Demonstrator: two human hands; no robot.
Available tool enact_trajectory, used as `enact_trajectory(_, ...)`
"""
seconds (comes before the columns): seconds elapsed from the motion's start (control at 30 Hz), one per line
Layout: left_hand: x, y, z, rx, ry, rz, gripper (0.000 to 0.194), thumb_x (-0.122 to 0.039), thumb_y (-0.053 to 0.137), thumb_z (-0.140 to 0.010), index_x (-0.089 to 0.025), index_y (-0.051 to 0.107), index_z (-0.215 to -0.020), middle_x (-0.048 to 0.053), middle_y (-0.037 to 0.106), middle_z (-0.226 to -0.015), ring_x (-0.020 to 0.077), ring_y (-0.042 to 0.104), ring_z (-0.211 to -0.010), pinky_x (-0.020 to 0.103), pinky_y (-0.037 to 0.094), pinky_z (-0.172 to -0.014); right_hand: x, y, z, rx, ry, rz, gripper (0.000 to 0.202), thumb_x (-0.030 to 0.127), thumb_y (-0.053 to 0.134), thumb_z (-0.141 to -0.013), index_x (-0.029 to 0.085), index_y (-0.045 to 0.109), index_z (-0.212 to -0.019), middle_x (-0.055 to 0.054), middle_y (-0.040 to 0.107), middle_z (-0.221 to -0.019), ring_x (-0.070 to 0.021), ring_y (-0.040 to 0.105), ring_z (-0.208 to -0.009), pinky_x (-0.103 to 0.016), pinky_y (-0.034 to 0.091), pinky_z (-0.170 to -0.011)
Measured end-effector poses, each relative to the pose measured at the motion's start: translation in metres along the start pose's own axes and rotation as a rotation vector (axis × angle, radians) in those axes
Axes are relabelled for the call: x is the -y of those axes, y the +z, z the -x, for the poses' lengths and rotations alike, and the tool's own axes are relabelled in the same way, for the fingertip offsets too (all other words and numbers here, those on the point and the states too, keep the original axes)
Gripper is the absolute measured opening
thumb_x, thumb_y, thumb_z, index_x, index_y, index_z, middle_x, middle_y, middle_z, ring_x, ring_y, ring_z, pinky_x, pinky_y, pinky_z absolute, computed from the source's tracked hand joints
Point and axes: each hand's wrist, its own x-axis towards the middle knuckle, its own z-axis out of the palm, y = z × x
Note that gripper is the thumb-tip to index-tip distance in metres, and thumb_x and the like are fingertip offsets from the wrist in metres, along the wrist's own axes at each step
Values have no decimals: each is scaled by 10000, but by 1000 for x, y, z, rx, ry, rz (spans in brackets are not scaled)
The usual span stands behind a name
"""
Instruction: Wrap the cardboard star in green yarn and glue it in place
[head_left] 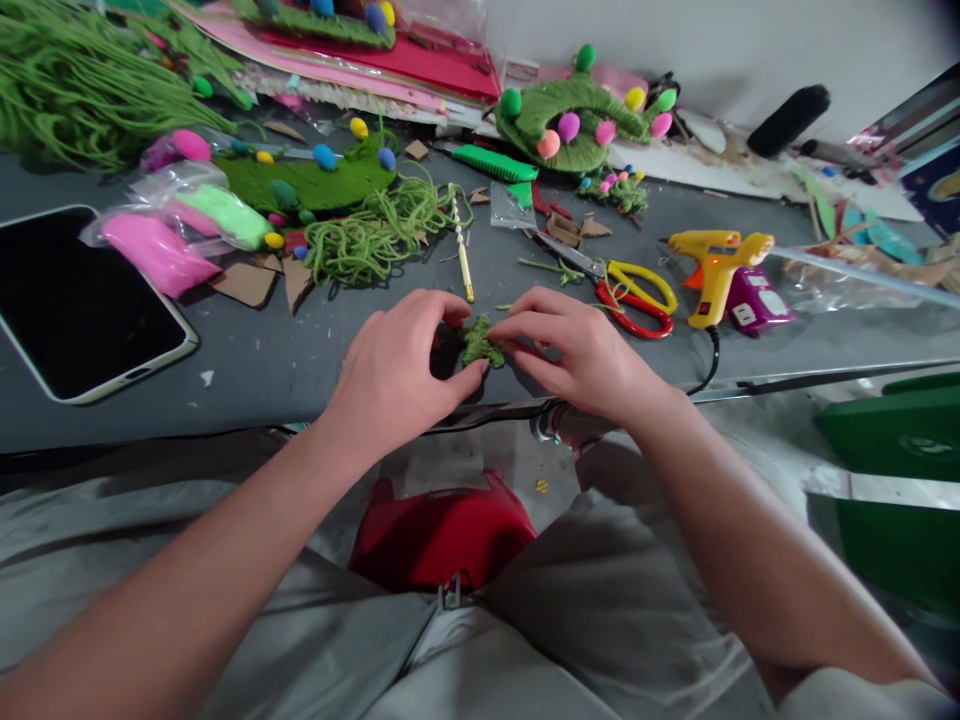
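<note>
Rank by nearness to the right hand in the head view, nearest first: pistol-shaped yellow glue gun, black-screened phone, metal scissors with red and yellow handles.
1. Scissors: just beyond the right hand.
2. Glue gun: farther right.
3. Phone: far left, past the left hand.

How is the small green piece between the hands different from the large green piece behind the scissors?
The large green piece is far bigger than the small green piece. The large one carries coloured balls; the small one shows none. The small one sits between the left hand and right hand; the large one lies farther back. Both are green.
</note>
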Motion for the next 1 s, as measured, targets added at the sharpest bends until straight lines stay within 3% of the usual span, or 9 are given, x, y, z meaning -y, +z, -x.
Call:
enact_trajectory(0.47, 0, 1, 1, -1, -8, -4, 422, -366, 773, -828, -218, 606, -1187, 68, 715, -1144, 270, 706, -990, 410, 521, -793, -1, -1, -4, 25, -20, 4, 217, 154, 586, -971, 199, 754, -1101, -93, 671, -1110, -224, 670, -981, -367, 538, -870)
enact_trajectory(1.0, -1, -1, 0, 12, -4, 0, 408, -360, 760, -839, -215, 600, -1185, 82, 716, -1166, 264, 700, -994, 407, 523, -808, 9, 4, -12, -45, 141, -23, 69, 141, 650, -876, 171, 710, -887, -46, 650, -940, -162, 585, -790, -299, 449, -705)
